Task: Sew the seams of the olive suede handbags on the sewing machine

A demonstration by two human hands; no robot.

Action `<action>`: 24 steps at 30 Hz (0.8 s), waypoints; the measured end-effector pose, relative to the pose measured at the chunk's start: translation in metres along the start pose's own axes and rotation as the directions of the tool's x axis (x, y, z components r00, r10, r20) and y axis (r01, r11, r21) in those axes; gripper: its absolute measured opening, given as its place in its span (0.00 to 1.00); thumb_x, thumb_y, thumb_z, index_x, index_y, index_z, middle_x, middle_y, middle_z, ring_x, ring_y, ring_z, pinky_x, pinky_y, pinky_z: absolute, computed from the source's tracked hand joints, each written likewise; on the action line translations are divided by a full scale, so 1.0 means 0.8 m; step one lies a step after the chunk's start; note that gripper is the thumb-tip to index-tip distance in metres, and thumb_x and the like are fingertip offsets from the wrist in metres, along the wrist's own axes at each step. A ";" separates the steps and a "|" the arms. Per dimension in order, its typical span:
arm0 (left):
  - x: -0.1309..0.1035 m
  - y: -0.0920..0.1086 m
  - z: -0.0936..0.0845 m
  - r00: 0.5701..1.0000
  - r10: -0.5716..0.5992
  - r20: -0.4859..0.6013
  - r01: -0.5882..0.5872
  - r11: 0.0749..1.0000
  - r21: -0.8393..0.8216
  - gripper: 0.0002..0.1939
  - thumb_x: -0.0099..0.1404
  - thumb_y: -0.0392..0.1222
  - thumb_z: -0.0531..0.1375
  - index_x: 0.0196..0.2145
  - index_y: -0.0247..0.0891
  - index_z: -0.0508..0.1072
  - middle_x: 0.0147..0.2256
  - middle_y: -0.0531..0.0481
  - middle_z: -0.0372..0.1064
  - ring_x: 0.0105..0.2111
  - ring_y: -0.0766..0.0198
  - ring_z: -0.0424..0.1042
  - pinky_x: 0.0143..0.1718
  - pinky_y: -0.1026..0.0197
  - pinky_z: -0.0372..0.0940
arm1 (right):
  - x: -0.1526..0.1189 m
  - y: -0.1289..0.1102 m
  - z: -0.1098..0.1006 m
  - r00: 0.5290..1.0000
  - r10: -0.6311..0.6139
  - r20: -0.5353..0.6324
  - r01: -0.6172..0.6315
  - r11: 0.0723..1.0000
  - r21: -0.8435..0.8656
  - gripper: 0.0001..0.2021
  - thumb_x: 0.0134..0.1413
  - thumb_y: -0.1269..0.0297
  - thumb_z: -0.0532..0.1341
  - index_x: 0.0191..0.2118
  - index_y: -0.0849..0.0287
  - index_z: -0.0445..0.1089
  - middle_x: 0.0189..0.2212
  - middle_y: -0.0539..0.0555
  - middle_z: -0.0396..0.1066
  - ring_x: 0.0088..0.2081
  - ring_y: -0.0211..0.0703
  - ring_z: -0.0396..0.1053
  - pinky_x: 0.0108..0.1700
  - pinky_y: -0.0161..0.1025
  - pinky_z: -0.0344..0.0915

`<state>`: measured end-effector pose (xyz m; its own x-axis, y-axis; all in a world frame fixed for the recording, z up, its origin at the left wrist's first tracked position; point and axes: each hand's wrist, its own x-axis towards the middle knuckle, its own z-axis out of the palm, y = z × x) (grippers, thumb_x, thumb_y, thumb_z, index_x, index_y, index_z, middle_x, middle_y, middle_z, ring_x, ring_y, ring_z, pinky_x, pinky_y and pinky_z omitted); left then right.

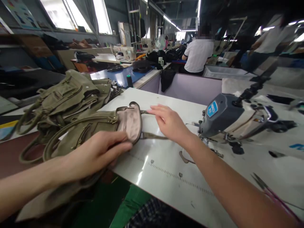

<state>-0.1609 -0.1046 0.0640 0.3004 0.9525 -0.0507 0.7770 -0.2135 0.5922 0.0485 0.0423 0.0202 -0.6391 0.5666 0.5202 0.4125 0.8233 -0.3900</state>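
Observation:
An olive-green handbag [102, 122] lies at the left end of the white sewing table, its pale pink lining [130, 122] showing at the dark-edged opening. My left hand [102, 148] is closed on the near edge of that opening, thumb and fingers pinched on the fabric. Two narrow straps run right from the bag; the nearer strap [154, 136] passes behind my right wrist. My right hand [169, 122] reaches over the table with fingers stretched out, their tips at the end of the farther strap [145, 111]. Contact there is unclear.
Right of my right hand stands a sewing machine [220, 117]. Scissors [273, 193] lie at the near right. More olive bags [71, 88] are piled at the left. A dark thread spool [129, 81] stands behind the table. A person [198, 55] in white works farther back.

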 end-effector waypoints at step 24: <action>0.068 0.008 0.047 0.945 0.251 0.212 -0.315 0.876 0.366 0.22 0.68 0.47 0.55 0.57 0.39 0.63 0.50 0.41 0.69 0.49 0.52 0.70 0.51 0.52 0.65 | -0.194 -0.040 0.044 0.866 0.472 -0.166 -0.406 0.856 0.319 0.22 0.61 0.65 0.55 0.61 0.55 0.60 0.53 0.57 0.69 0.50 0.50 0.69 0.51 0.46 0.69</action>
<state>-0.1186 -0.0627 0.0346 0.5958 0.8000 -0.0702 0.7885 -0.5662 0.2402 0.1117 -0.0729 -0.0749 -0.2513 0.8849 0.3923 0.4050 0.4642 -0.7877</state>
